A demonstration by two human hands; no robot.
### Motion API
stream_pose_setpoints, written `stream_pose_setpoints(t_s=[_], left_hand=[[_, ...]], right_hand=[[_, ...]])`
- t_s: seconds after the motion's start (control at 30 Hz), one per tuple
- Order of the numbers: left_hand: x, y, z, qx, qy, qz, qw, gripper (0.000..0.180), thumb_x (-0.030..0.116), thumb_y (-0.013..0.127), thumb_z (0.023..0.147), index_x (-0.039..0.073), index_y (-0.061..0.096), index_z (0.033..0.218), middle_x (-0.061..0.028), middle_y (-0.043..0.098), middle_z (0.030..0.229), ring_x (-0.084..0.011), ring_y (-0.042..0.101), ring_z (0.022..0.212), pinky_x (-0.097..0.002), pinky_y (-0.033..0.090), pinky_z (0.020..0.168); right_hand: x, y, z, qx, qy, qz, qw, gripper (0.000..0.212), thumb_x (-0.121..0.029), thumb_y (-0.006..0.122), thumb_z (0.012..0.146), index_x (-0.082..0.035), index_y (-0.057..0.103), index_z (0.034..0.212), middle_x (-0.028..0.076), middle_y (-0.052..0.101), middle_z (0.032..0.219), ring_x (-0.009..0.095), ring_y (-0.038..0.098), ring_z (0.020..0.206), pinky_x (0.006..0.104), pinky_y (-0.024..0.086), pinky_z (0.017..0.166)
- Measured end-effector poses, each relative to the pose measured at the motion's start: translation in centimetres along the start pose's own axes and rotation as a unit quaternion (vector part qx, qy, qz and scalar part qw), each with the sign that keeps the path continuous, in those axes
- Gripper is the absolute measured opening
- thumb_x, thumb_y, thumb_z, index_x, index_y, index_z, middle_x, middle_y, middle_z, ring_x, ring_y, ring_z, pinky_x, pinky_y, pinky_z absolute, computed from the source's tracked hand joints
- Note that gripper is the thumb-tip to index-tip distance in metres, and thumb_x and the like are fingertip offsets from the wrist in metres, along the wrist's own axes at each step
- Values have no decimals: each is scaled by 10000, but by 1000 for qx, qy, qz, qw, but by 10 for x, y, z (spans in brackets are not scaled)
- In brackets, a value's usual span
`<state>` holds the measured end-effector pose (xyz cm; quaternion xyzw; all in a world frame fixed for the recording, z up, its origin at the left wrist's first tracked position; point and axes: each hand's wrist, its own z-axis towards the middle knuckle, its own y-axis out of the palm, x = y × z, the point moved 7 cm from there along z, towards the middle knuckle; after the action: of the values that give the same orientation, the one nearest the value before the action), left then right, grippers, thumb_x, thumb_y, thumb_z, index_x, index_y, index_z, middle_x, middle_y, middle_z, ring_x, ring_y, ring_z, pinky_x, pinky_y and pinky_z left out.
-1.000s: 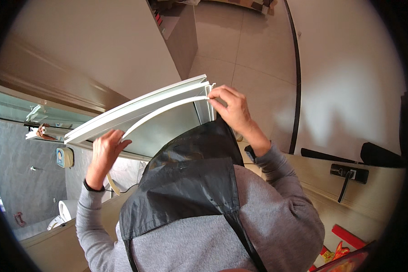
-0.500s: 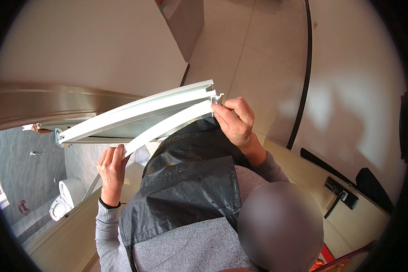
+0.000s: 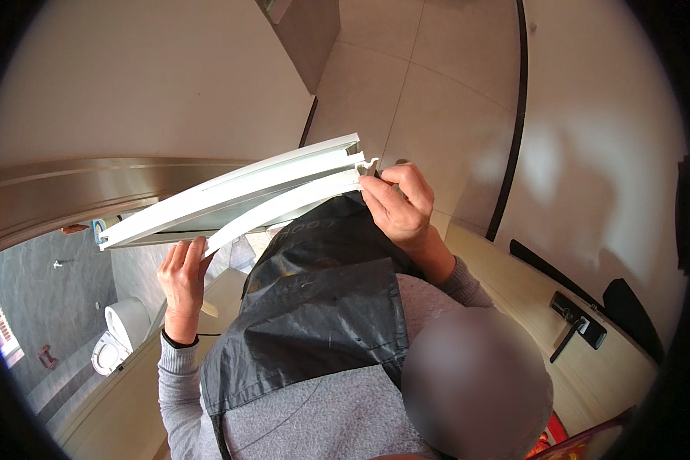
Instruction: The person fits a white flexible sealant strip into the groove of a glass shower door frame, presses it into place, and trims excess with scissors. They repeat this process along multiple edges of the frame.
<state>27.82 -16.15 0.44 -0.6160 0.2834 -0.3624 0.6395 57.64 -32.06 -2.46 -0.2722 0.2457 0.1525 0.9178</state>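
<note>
A long white strip point(image 3: 276, 205) runs between my two hands, curved in this view. My left hand point(image 3: 182, 280) pinches its left end from below, with thumb and fingers closed. The right hand point(image 3: 401, 205) grips the other end between thumb and bent fingers. Just beyond the strip lies a white frame point(image 3: 234, 186) with long parallel rails and a greyish panel between them. The strip sits close beside the frame's near rail; whether they touch at the ends I cannot tell. A small white hooked piece point(image 3: 369, 163) sticks out by my right fingertips.
A black apron point(image 3: 314, 307) covers my front. On the right are a pale wooden door point(image 3: 514, 284) with a black handle point(image 3: 567, 341) and a white wall point(image 3: 590, 138). At left, a toilet point(image 3: 121, 333) stands in a grey-tiled room. Beige floor tiles point(image 3: 445, 100) stretch ahead.
My left hand has moved slightly up and left, bringing the strip's left end nearer the frame. The right hand keeps its hold almost in place. The view has shifted a little.
</note>
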Motion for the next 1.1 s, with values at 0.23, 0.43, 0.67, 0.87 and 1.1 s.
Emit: stream_pose_setpoints(t_s=[0.23, 0.43, 0.67, 0.87, 1.1], left_hand=[[-3, 1, 3, 2, 10, 2, 1000, 323, 113, 798, 751, 75, 664, 1043, -61, 569, 789, -254, 611, 729, -369, 503, 633], [-3, 4, 3, -5, 14, 7, 1000, 321, 131, 808, 748, 83, 666, 1032, -48, 575, 784, -237, 609, 716, -361, 498, 617], [-2, 8, 2, -19, 15, 6, 1000, 304, 165, 817, 749, 90, 665, 1002, -31, 574, 763, -235, 608, 689, -358, 493, 602], [-3, 7, 5, -23, 18, 2, 1000, 298, 163, 816, 754, 88, 664, 999, -40, 573, 760, -235, 610, 685, -359, 492, 594], [-2, 4, 9, -17, 24, 1, 1000, 294, 173, 820, 756, 89, 660, 989, -40, 569, 749, -231, 611, 673, -355, 497, 586]], right_hand=[[-1, 2, 3, -5, 6, -8, 1000, 273, 64, 799, 668, -52, 722, 902, 40, 524, 784, 202, 549, 659, 322, 443, 554], [-2, 2, 5, -8, 0, -11, 1000, 267, 66, 796, 667, -52, 721, 894, 42, 522, 779, 206, 552, 664, 326, 444, 556], [-2, 2, 6, -23, 6, -20, 1000, 302, 81, 810, 649, -59, 735, 906, 48, 545, 808, 215, 565, 684, 331, 463, 569], [-1, 3, 8, -25, 3, -23, 999, 299, 87, 802, 646, -54, 731, 900, 48, 550, 817, 216, 572, 686, 334, 464, 567], [-5, 1, 13, -27, 1, -31, 999, 263, 69, 796, 655, -40, 722, 883, 51, 542, 789, 223, 579, 687, 330, 467, 582]])
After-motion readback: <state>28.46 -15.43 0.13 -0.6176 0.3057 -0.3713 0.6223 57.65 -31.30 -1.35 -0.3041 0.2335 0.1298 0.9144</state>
